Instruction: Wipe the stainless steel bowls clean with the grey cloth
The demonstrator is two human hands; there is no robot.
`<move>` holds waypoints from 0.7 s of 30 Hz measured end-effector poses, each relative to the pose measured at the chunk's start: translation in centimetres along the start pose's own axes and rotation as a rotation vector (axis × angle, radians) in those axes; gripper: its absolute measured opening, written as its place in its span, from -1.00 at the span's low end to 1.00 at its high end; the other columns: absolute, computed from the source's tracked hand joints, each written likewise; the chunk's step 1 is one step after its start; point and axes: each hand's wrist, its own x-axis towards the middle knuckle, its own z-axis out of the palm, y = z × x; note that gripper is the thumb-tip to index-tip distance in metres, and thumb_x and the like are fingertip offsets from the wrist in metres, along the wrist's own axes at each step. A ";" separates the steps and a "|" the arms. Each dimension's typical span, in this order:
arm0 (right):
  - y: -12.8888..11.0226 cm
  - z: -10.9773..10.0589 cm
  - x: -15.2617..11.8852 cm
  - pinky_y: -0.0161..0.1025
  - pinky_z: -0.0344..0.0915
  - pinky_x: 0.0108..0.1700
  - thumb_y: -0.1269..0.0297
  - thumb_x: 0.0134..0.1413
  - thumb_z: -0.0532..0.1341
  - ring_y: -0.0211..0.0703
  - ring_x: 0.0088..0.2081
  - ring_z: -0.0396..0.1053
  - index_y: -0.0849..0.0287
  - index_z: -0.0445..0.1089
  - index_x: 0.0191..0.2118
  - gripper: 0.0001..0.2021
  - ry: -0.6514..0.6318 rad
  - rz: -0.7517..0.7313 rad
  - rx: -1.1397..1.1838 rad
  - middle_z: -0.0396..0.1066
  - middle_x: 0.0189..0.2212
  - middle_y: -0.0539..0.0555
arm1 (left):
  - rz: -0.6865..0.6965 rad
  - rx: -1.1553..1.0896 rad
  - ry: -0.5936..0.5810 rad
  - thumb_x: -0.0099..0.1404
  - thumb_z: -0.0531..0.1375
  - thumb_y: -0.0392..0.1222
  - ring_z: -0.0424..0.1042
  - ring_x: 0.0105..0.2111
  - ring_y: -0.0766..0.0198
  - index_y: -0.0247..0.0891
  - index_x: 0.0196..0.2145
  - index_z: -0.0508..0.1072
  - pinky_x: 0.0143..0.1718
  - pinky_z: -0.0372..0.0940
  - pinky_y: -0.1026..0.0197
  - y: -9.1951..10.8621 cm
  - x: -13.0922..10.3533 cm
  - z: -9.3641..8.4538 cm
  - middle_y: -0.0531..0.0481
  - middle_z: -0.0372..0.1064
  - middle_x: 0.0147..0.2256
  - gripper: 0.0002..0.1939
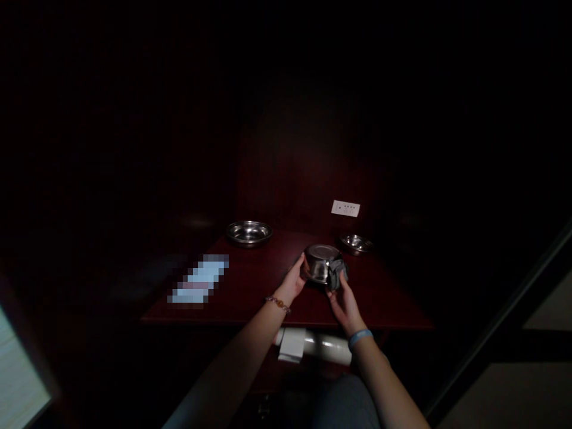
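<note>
A shiny metal bowl [318,271] is upside down, its flat base facing up, over the dark red table [259,286]. My left hand [294,280] grips its left side. Against the bowl's right side, my right hand [343,302] presses a crumpled dark grey cloth [336,274]. Whether the bowl's rim touches the table cannot be made out. One metal dish [249,233] sits at the back left of the table, and a smaller one [356,244] stands at the back right, behind my right hand.
A white socket panel [345,208] is on the dark back wall. A blurred, pixelated light item [199,282] lies on the table's left. Below the front edge are a white box [292,344] and a pale roll [328,348]. Dark walls stand at both sides.
</note>
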 end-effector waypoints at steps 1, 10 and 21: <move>0.0 0.0 0.0 -0.43 0.45 -0.21 0.28 0.11 0.27 -0.34 -0.26 0.51 0.08 0.48 -0.13 -0.81 0.006 0.000 0.005 0.57 -0.20 -0.06 | 0.011 -0.013 0.009 0.33 0.18 -0.19 0.52 -0.27 0.27 -0.35 -0.17 0.52 -0.14 0.39 0.26 0.1 0.0 0.0 -0.10 0.56 -0.24 -0.79; -0.1 -0.2 0.0 -0.42 0.45 -0.22 0.25 0.12 0.26 -0.32 -0.25 0.51 0.05 0.48 -0.11 -0.80 0.009 0.021 -0.006 0.57 -0.19 -0.07 | -0.013 -0.094 0.056 0.32 0.18 -0.19 0.53 -0.34 0.26 -0.35 -0.22 0.53 -0.18 0.41 0.25 0.8 -0.8 0.5 -0.07 0.57 -0.34 -0.81; -0.1 -0.3 0.3 -0.38 0.46 -0.22 0.28 0.15 0.24 -0.30 -0.22 0.52 0.03 0.49 -0.12 -0.82 0.023 0.039 0.052 0.57 -0.20 -0.07 | 0.018 -0.144 0.068 0.29 0.19 -0.26 0.46 -0.52 0.39 -0.31 -0.35 0.49 -0.31 0.37 0.33 0.5 0.0 -0.2 0.03 0.51 -0.48 -0.90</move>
